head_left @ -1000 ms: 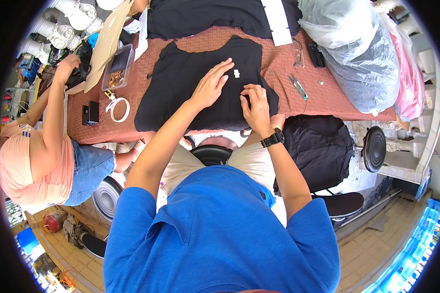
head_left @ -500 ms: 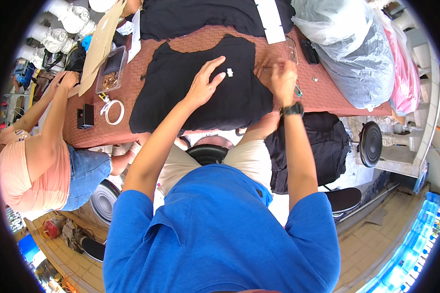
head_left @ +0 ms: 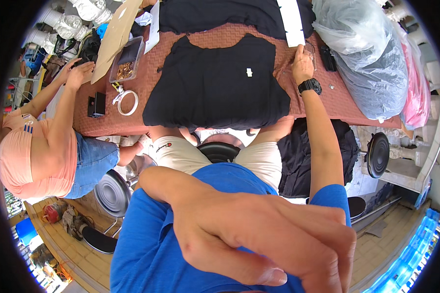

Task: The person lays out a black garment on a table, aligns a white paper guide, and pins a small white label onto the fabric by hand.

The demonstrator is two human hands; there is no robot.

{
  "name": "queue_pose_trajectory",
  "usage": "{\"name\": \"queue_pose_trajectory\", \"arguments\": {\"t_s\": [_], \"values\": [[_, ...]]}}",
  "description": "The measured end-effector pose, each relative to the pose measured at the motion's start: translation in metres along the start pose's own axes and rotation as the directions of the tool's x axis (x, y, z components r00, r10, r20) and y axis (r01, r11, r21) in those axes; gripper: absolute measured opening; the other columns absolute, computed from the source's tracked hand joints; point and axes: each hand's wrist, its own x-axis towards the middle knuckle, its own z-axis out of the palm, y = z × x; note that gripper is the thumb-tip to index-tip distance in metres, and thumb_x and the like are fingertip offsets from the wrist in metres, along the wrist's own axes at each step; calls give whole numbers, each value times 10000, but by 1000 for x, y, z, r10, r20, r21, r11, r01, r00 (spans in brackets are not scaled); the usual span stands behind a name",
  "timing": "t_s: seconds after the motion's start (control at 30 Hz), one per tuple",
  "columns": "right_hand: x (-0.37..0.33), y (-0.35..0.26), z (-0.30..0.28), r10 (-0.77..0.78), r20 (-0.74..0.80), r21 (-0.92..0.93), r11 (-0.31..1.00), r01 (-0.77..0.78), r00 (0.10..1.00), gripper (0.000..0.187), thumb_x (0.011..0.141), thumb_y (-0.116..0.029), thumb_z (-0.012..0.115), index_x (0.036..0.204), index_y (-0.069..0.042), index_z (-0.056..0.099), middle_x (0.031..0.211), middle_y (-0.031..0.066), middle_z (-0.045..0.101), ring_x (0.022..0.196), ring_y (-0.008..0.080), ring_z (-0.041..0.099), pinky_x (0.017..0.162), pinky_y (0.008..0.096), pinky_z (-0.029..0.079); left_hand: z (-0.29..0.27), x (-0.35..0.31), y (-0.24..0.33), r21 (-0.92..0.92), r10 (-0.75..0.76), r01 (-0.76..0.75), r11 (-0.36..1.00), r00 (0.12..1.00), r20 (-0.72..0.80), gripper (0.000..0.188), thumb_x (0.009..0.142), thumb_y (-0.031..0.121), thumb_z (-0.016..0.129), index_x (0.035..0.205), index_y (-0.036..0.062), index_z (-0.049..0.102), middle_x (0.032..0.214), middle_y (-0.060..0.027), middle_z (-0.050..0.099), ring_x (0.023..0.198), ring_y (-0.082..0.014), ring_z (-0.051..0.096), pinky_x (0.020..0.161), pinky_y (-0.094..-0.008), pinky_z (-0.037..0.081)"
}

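Note:
A black garment [head_left: 205, 85] lies spread on the brown cloth-covered table in front of me. A small white label [head_left: 249, 73] shows on its right half. My right hand [head_left: 303, 66] reaches past the garment's right side. Its fingers are bent together, and the fingertips meet the near end of a long white paper strip [head_left: 292, 24]. My left hand [head_left: 264, 229] is raised in front of my chest, large in the picture. Its fingers curve loosely with the thumb apart, and nothing shows in it; some fingertips are hidden.
Eyeglasses [head_left: 312, 54] and a black case [head_left: 327, 58] lie by my right hand. Full plastic bags [head_left: 371, 73] stand at right. At left are a clear box [head_left: 127, 71], a white ring [head_left: 128, 103] and a co-worker's hands [head_left: 78, 73]. Black fabric [head_left: 318, 156] hangs beside my right leg.
My left hand has left the garment and come up close to my chest. My right hand has moved forward from the garment's right edge to the paper strip. The view has shifted slightly.

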Motion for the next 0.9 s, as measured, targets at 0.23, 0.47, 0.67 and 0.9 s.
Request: {"name": "queue_pose_trajectory", "arguments": {"t_s": [0.23, 0.47, 0.67, 0.9], "values": [[-4, -4, -19, 1, 18, 51, 999, -2, 1000, 495, 783, 3, 758, 1163, -56, 447, 1126, 201, 647, 1063, 394, 661, 871, 449, 582, 4, 4, 13, -110, -125, 121, 987, 991, -37, 345, 1002, -13, 407, 1057, -35, 747, 1050, -143, 678, 953, -209, 626, 839, -291, 518], [-4, -4, -13, -41, -44, 12, 999, 41, 998, 484, 830, 1, 707, 1224, -51, 432, 1043, 183, 663, 1031, 383, 684, 804, 438, 606, -22, 10, 24, 83, -104, 86, 993, 963, 249, 255, 994, 89, 487, 1118, -27, 677, 1090, -147, 634, 1036, -267, 600, 920, -358, 479], [5, -10, 2, -44, 6, -210, 977, 44, 999, 454, 918, -60, 623, 1316, -57, 403, 1012, 213, 647, 999, 368, 697, 768, 451, 617, -101, -12, 63, 494, -459, 616, 613, 787, -411, 303, 973, 18, 584, 1268, 28, 517, 1202, -104, 618, 1078, -169, 615, 891, -317, 517], [12, -3, 1, -51, 7, -123, 991, 52, 999, 430, 905, -16, 614, 1282, -52, 411, 1018, 213, 638, 968, 417, 695, 770, 479, 608, -321, -58, 123, 608, 5, 432, -666, 817, -576, 394, 956, 171, 674, 1309, 10, 603, 1330, -167, 592, 1257, -352, 579, 1066, -426, 460]]}}
